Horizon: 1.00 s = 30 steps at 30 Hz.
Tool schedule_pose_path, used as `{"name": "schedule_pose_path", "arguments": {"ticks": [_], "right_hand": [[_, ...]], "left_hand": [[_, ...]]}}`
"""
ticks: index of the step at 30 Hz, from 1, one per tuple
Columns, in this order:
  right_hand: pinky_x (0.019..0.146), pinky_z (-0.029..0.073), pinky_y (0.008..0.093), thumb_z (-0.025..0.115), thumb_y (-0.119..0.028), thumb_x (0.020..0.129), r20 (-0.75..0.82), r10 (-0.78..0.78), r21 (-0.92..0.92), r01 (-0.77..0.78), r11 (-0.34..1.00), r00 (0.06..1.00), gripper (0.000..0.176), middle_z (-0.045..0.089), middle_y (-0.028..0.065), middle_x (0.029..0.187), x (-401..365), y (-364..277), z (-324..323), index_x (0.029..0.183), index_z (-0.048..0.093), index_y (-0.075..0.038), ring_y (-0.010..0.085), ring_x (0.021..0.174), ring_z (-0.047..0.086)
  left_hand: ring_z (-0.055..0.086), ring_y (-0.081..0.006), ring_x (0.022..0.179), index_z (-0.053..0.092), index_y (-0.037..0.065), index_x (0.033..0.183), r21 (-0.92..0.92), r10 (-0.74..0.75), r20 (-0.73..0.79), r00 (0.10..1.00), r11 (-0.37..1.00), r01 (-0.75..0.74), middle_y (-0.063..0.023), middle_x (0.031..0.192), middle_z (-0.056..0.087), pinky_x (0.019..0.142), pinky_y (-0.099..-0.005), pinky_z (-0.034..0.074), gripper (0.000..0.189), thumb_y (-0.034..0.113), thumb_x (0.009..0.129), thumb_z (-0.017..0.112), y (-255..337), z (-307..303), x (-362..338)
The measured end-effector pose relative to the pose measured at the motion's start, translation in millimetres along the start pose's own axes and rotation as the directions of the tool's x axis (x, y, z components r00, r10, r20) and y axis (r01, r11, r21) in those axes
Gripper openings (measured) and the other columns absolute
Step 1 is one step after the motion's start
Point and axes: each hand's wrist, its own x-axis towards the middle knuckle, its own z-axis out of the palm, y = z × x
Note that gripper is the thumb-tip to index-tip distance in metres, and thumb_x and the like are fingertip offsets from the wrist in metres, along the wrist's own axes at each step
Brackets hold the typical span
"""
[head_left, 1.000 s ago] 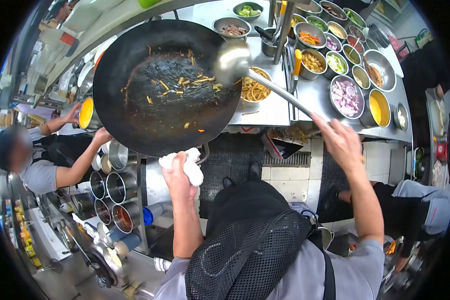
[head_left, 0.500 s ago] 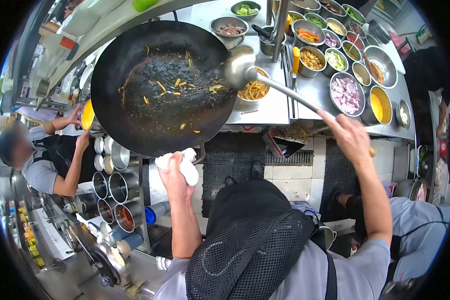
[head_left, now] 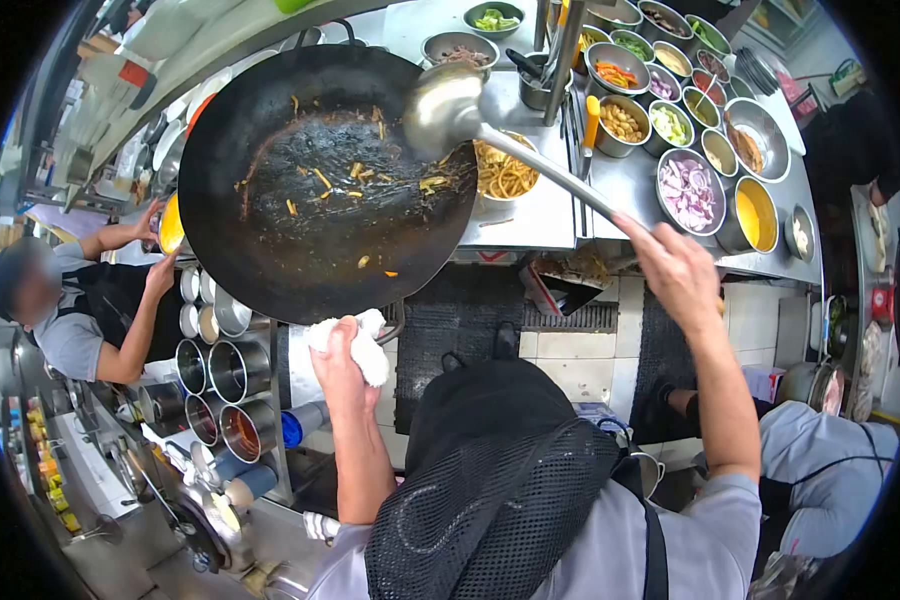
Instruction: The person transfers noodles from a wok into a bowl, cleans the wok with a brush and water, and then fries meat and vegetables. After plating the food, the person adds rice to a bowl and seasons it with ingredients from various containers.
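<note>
My left hand is closed around a folded white cloth at the near rim of a large black wok. Noodle scraps and an oily sheen cover the wok's inside. In my right hand is the handle of a long steel ladle. The ladle's bowl hangs over the wok's right side, its rounded underside towards me. Just right of the wok stands a container of noodles, partly behind the ladle handle.
Metal bowls of sliced onion, yellow liquid and other ingredients crowd the right counter. On the left, a co-worker holds a bowl of yellow liquid near the wok. Steel pots stand below them. Another person is at lower right.
The ladle has moved left and its bowl now lies further over the wok. My right hand has shifted slightly left. The left hand keeps its grip on the cloth.
</note>
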Motion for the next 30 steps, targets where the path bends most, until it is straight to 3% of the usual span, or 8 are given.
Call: {"name": "schedule_pose_path", "arguments": {"ticks": [2,11,16,20,23,25,29,30], "right_hand": [[0.057,0.047,0.0344,0.065,-0.008,0.082,0.014,-0.003,0.015,0.003,1.000,1.000,0.060,0.046,0.0017,0.069,7,-5,9,0.137,0.053,-0.029,0.0181,0.057,0.053],[0.059,0.046,0.0320,0.067,-0.005,0.077,0.056,-0.052,-0.248,0.065,0.967,0.997,0.069,0.048,-0.0004,0.073,-33,30,-47,0.140,0.050,-0.029,0.0151,0.061,0.054],[0.046,0.046,0.0309,0.069,-0.006,0.076,-0.154,-0.128,0.145,0.150,0.978,0.980,0.055,0.053,0.0003,0.067,-29,-29,6,0.129,0.059,-0.017,0.0153,0.052,0.052],[0.044,0.047,0.0322,0.067,-0.013,0.078,-0.029,-0.371,0.392,0.352,0.850,0.928,0.056,0.048,0.0017,0.069,-23,-77,70,0.133,0.053,-0.016,0.0171,0.053,0.055],[0.041,0.046,0.0302,0.069,-0.018,0.079,-0.011,-0.601,0.552,0.506,0.663,0.799,0.066,0.049,-0.0004,0.067,14,-97,47,0.141,0.047,-0.024,0.0156,0.045,0.052],[0.042,0.048,0.0315,0.066,-0.021,0.082,0.073,-0.757,0.681,0.522,0.514,0.649,0.067,0.052,-0.0008,0.066,43,-111,42,0.144,0.043,-0.031,0.0190,0.045,0.052],[0.048,0.052,0.0373,0.061,-0.023,0.086,0.091,-0.964,0.788,0.574,0.224,0.252,0.063,0.062,0.0033,0.073,79,-199,57,0.144,0.040,-0.032,0.0263,0.050,0.060],[0.049,0.053,0.0397,0.060,-0.024,0.087,0.083,-0.986,0.820,0.553,0.152,0.148,0.061,0.064,0.0054,0.074,78,-236,68,0.145,0.040,-0.032,0.0280,0.052,0.061]], "left_hand": [[0.058,-0.0117,0.065,0.057,0.005,0.086,-0.023,-0.034,0.023,0.999,0.999,0.034,-0.0018,0.076,0.057,0.055,-0.0264,0.049,0.002,0.004,0.088,0.057,3,-5,-1],[0.060,-0.0137,0.067,0.055,0.006,0.087,-0.055,-0.053,0.019,0.998,0.997,0.054,-0.0028,0.078,0.058,0.056,-0.0285,0.050,0.002,0.005,0.088,0.056,-1,-15,7],[0.062,-0.0183,0.067,0.056,0.006,0.088,-0.173,-0.292,-0.012,0.956,0.943,0.286,-0.0061,0.080,0.061,0.057,-0.0296,0.052,0.005,0.010,0.085,0.060,19,-69,-25],[0.060,-0.0184,0.061,0.056,0.006,0.088,-0.248,-0.460,-0.254,0.851,0.881,0.403,-0.0096,0.079,0.061,0.043,-0.0254,0.046,0.017,0.019,0.081,0.063,35,-112,-112],[0.057,-0.0169,0.055,0.055,0.004,0.095,-0.318,-0.511,-0.448,0.733,0.858,0.404,-0.0116,0.079,0.061,0.035,-0.0212,0.040,0.025,0.023,0.080,0.062,60,-109,-177],[0.056,-0.0161,0.052,0.054,0.003,0.100,-0.515,-0.696,-0.372,0.614,0.705,0.487,-0.0125,0.078,0.061,0.035,-0.0195,0.040,0.030,0.023,0.079,0.061,57,-145,-222],[0.051,-0.0191,0.040,0.061,-0.002,0.087,-0.688,-0.685,-0.608,0.401,0.707,0.164,-0.0198,0.071,0.064,0.034,-0.0238,0.043,0.028,0.025,0.083,0.058,47,-167,-297],[0.053,-0.0201,0.043,0.061,-0.004,0.083,-0.820,-0.700,-0.491,0.518,0.573,-0.003,-0.0192,0.070,0.063,0.036,-0.0242,0.043,0.029,0.025,0.085,0.056,40,-181,-318]]}}
